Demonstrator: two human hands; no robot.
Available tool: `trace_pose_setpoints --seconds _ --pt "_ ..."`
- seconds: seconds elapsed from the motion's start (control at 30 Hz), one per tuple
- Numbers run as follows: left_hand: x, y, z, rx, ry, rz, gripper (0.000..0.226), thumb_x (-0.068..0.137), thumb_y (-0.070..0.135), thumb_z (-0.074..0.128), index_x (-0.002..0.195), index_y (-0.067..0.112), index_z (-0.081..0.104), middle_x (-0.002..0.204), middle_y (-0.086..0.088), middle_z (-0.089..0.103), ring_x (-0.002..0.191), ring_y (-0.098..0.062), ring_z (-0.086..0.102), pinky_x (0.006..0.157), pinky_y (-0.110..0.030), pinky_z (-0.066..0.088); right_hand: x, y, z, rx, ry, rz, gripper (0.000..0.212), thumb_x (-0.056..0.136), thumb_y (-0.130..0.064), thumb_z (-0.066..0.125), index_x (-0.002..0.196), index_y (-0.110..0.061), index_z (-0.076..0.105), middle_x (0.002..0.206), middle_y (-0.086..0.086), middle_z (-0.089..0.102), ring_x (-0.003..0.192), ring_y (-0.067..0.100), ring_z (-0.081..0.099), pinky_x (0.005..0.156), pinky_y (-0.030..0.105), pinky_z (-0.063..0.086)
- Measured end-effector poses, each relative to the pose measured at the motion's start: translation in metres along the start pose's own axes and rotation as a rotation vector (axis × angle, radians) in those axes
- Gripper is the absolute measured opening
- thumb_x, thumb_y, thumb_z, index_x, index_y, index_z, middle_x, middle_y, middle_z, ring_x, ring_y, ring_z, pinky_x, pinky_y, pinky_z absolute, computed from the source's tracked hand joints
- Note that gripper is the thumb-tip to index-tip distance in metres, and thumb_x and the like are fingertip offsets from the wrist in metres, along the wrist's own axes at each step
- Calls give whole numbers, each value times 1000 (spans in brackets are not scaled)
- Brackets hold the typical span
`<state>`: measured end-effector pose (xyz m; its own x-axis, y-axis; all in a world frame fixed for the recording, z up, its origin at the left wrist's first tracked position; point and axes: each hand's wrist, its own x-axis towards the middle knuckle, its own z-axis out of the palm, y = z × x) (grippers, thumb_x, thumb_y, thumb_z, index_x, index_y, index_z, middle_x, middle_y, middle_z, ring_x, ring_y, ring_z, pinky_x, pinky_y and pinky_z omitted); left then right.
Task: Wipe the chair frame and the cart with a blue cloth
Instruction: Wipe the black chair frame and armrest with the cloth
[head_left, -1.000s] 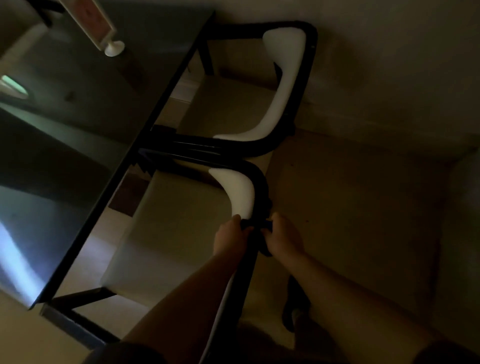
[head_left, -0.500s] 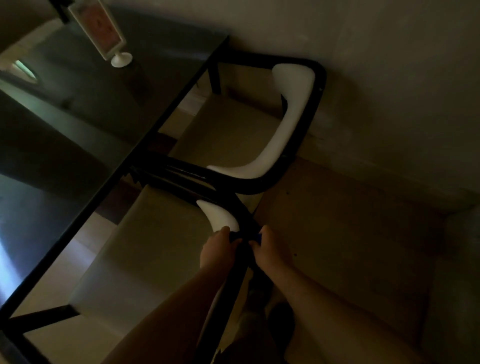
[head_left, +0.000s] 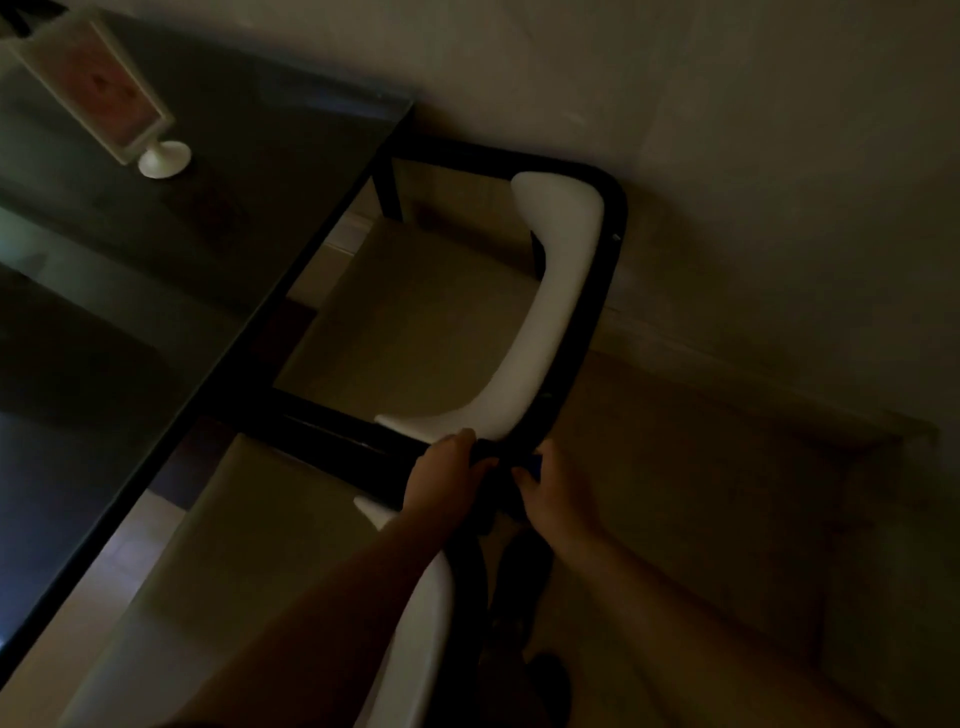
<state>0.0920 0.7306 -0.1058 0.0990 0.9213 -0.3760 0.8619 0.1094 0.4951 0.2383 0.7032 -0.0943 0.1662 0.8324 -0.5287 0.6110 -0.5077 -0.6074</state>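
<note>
Dim room. Dark glass bench (head_left: 156, 291) at left, chairs tucked beside it. Black chair frame (head_left: 605, 291) curves round white backrest (head_left: 550, 312). Left hand (head_left: 441, 475) and right hand (head_left: 558, 493) curled on frame's near corner. Blue cloth (head_left: 532, 462) sliver under right grip's fingers.

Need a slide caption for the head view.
Both hands, left hand and right hand, grip the black chair frame beside a glass table.
</note>
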Motion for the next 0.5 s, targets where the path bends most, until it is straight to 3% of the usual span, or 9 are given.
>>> trace_pose_setpoints --seconds 0.2,0.37,0.5 --pt "70 29 0 79 -100 75 24 92 35 55 91 12 48 93 -9 56 83 -28 58 62 -35 41 57 -8 -26 -19 45 81 27 93 -34 58 113 -16 54 109 4 63 96 23 63 80 39 53" --pt "94 30 5 19 -139 110 27 93 35 55 81 16 40 85 -5 51 70 -20 49 59 -31 33 85 -11 -32 -46 72 129 20 91 -30 58 105 -16 53 104 5 62 94 24 62 73 34 47" --pt "117 39 6 -19 -143 160 26 93 36 54 82 18 39 88 -5 54 72 -22 52 59 -32 33 100 -13 -42 -68 122 162 29 94 -34 56 115 -15 52 111 4 60 99 22 61 81 36 51"
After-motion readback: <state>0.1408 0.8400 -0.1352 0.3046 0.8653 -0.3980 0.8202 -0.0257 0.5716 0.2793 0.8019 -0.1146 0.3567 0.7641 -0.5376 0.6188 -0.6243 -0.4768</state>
